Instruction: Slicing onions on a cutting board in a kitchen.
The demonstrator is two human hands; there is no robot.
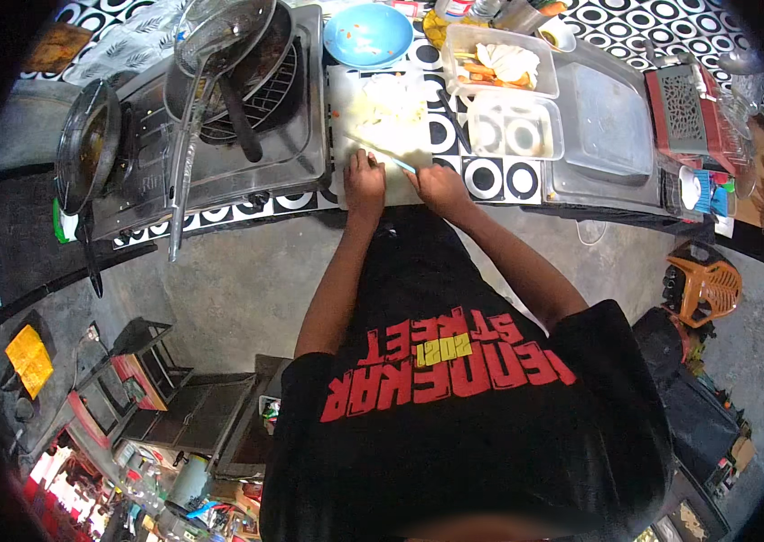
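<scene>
My right hand (444,192) grips the light blue handle of a kitchen knife (403,164). Its blade points left and lies low over a whitish cutting board (401,195). Close to the blade on the near side, my left hand (363,183) rests on the board with curled fingers; whether something is under them is hidden. Beyond the knife, a pile of pale chopped vegetable (390,101) covers the far part of the board, washed out by glare. A light blue bowl (368,34) with small orange bits in it stands behind the board.
Left of the board is a gas stove (287,162) carrying pans and a long-handled strainer (185,156); another pan (87,146) overhangs its left side. To the right are a plastic container (456,61) of carrots and a pale vegetable, a clear container (551,146), and a dark-handled utensil (455,122).
</scene>
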